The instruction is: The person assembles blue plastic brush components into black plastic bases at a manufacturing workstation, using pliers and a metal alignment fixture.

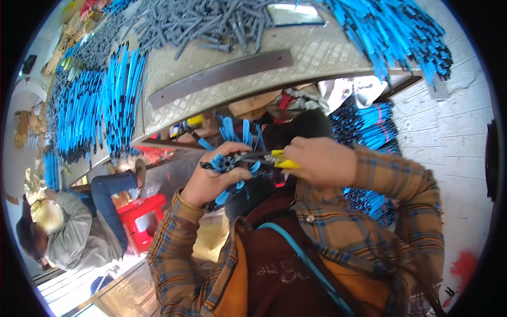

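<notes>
My left hand [203,182] is closed around a black round hub [227,164] with several blue strips [215,162] fanning out from it. In my right hand [323,162] is a pair of pliers [287,160] with yellow handles. Their dark jaws reach to the hub beside my left fingers; whether they pinch anything is too small to tell. Just beyond my left hand, more blue strips [237,131] stand upright, and I cannot tell whether they join the held piece.
The metal-topped bench [190,68] carries a curved flat bar [222,76], a heap of grey plastic parts [195,21] and piles of blue-black strips [391,31]. Tied bundles [377,127] lie to the right. A seated person [79,227] is at the left near a red stool [142,216].
</notes>
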`<state>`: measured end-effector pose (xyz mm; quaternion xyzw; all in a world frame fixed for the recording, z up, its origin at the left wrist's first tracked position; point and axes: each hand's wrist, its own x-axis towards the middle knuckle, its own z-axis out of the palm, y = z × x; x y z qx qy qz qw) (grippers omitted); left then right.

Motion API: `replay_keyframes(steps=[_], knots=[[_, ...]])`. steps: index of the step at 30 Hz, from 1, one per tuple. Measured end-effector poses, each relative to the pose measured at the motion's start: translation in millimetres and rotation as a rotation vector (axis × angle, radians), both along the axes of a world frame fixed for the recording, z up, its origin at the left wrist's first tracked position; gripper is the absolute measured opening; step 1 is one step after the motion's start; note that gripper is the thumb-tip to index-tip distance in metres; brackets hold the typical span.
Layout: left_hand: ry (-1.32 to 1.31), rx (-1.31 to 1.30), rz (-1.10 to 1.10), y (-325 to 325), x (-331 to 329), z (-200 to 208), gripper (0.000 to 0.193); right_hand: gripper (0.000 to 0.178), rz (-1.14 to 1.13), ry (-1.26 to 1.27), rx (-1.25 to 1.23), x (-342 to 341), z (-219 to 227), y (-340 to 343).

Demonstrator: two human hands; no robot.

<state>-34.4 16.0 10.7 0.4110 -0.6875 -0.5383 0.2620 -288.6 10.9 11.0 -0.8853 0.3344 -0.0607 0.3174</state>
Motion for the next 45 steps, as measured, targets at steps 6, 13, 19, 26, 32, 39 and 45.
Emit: replay_keyframes(steps=[6, 13, 19, 26, 32, 39, 45], knots=[[0.105, 0.102, 0.108, 7, 16, -2, 0.042, 0.024, -0.134, -0.221, -0.105, -27, 16, -22], [0.147, 0.01, 0.018, -2, 3, -4, 0.038, 0.026, -0.529, 0.087, -0.647, -107, 19, -79], [0.207, -0.036, 0.102, 4, 29, 16, 0.031, 0.036, -0.26, -0.127, -0.517, -21, 19, -56], [0.603, -0.15, -0.021, -28, 50, 90, 0.031, 0.027, 0.356, -0.459, 0.386, 102, -4, -48], [0.568, -0.721, 0.769, -70, 144, 129, 0.042, 0.021, -0.026, -0.44, 0.581, 156, 40, -73], [0.053, -0.338, 0.878, -104, 253, 54, 0.053, 0.036, -0.267, -0.798, 0.778, 277, 44, -146], [-0.024, -0.222, 0.71, -110, 248, 52, 0.07, 0.038, -0.246, -0.456, 0.831, 312, 31, -150]])
